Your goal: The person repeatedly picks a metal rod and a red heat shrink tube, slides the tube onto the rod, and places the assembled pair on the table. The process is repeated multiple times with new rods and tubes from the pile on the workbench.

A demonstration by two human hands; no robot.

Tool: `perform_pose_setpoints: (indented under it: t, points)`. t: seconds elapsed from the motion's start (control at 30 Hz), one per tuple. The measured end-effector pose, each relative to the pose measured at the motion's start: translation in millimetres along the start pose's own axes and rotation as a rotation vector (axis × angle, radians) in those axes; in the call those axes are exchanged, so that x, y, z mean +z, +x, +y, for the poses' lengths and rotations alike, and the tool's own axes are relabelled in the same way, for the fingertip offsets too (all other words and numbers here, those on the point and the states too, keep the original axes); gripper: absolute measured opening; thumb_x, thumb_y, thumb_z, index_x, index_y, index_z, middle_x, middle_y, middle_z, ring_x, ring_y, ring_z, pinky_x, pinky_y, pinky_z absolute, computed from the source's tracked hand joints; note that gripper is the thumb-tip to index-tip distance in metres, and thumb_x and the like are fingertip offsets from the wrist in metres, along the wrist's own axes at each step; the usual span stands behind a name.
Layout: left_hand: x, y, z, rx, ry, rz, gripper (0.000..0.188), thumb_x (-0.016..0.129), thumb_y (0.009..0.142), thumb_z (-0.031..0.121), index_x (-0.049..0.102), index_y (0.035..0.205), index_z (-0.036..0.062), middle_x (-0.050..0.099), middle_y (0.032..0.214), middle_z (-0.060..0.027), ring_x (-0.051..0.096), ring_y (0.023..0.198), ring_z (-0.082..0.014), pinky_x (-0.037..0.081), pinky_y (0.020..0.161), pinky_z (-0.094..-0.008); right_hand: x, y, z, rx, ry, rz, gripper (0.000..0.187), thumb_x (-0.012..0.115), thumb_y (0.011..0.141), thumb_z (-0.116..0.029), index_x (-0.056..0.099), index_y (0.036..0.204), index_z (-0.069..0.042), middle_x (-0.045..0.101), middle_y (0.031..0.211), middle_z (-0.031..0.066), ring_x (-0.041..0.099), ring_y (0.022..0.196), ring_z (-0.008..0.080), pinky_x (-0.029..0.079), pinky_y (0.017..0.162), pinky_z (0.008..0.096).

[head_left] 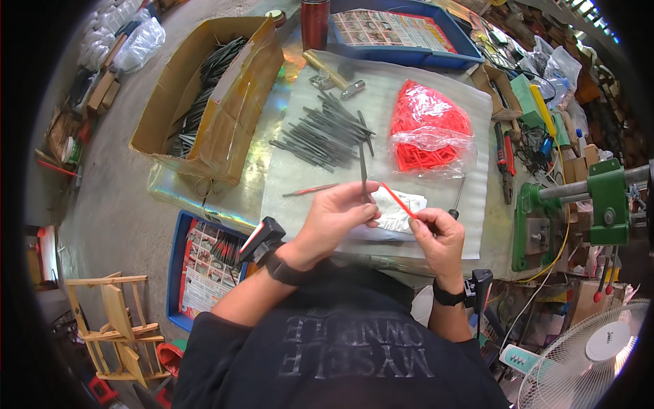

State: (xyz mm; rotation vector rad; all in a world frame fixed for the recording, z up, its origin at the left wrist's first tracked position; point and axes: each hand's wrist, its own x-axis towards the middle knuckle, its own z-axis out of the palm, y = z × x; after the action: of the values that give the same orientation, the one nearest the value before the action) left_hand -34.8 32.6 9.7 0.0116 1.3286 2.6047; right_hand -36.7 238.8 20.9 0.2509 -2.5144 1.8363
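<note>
My left hand (340,213) is closed, pinching a thin dark metal rod (363,167) that stands nearly upright from the fingers. A slim red plastic sleeve (398,198) is gripped in my right hand (439,238), its free end slanting up toward the left hand; the two pieces are apart. Beyond the hands lies a loose pile of similar dark rods (320,133). A clear bag full of red sleeves (430,129) rests to its right. One rod with a red covering (310,190) lies alone left of my hands. Under them is a crumpled white cloth (398,210).
A cardboard box of dark rods (231,116) stands at the left. Blue trays sit at the back (409,58) and lower left (178,266). A hammer (327,69), pliers (507,167), a screwdriver (454,213), a green press (608,204) and a fan (579,368) are around.
</note>
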Motion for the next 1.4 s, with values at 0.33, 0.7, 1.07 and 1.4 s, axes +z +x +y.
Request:
perform_pose_setpoints:
  t: [0.33, 0.7, 1.07, 1.4]
  points:
    - [-6, -4, -4, -0.046, 0.074, -0.05, 0.014, 0.058, 0.091, 0.01, 0.057, 0.1, -0.0005, 0.061, 0.088, -0.0042, 0.059, 0.076, -0.0099, 0.05, 0.069, -0.023, 15, 4, -9, -0.184, -0.101, -0.254, 0.01, 0.068, 0.077, -0.004, 0.064, 0.084, 0.002, 0.058, 0.073, 0.0041, 0.051, 0.06, 0.0097, 0.04, 0.055, 0.0238]
    - [-4, -12, -6, -0.15, 0.075, -0.119, 0.038, 0.058, 0.09, 0.006, 0.048, 0.125, -0.0046, 0.06, 0.09, -0.0055, 0.06, 0.078, -0.0106, 0.05, 0.068, -0.0221, 22, 4, -13, 0.044, 0.091, -0.249, 0.009, 0.064, 0.083, -0.007, 0.065, 0.083, 0.001, 0.066, 0.072, 0.0078, 0.061, 0.066, 0.0126, 0.047, 0.061, 0.026]
    - [9, -17, -8, -0.228, 0.057, -0.118, 0.048, 0.059, 0.087, -0.001, 0.045, 0.133, 0.0028, 0.064, 0.084, -0.0055, 0.062, 0.073, -0.0113, 0.052, 0.068, -0.0229, 34, 0, -12, 0.18, 0.387, -0.185, 0.013, 0.059, 0.089, -0.008, 0.062, 0.083, 0.004, 0.064, 0.067, 0.0047, 0.058, 0.058, 0.0066, 0.045, 0.052, 0.0209]
    - [12, -16, -10, -0.222, 0.077, -0.121, 0.047, 0.059, 0.087, -0.002, 0.047, 0.131, 0.0026, 0.062, 0.082, -0.003, 0.062, 0.073, -0.0099, 0.052, 0.067, -0.0223, 35, -2, -11, 0.18, 0.35, -0.164, 0.013, 0.059, 0.089, -0.009, 0.064, 0.086, 0.003, 0.064, 0.069, 0.0044, 0.057, 0.057, 0.0062, 0.045, 0.051, 0.0211]
